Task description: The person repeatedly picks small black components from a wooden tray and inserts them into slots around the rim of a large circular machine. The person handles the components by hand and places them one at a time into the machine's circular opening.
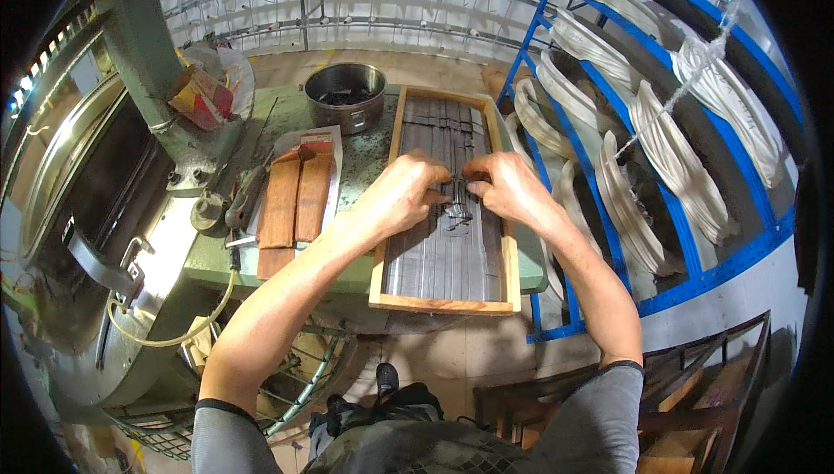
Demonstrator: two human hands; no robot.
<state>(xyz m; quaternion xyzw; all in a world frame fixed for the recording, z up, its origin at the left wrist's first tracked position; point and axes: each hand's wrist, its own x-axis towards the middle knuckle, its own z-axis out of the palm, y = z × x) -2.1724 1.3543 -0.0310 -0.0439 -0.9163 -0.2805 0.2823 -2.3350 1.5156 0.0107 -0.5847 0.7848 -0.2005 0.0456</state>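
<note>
A shallow wooden-framed tray (pixel 512 252) lies lengthwise before me, lined with long dark grey strips (pixel 426 257). Both of my hands are over its middle, close together with a small gap between the fingertips. The fingers of my left hand (pixel 410 185) are curled and pinched, thumb toward the strips. My right hand (pixel 508 183) pinches in the same way from the other side. Whatever lies between the fingertips is too small and dark to name. Just below them, a few small shiny dark pieces (pixel 458 212) rest on the strips.
The tray sits on a green machine table (pixel 204 257). A metal pot (pixel 346 96) with dark bits stands at its far side. Left of the tray lie brown wooden blocks (pixel 295 196) and a tool with a hose (pixel 248 200). A blue rack (pixel 669 213) holding white coils stands right.
</note>
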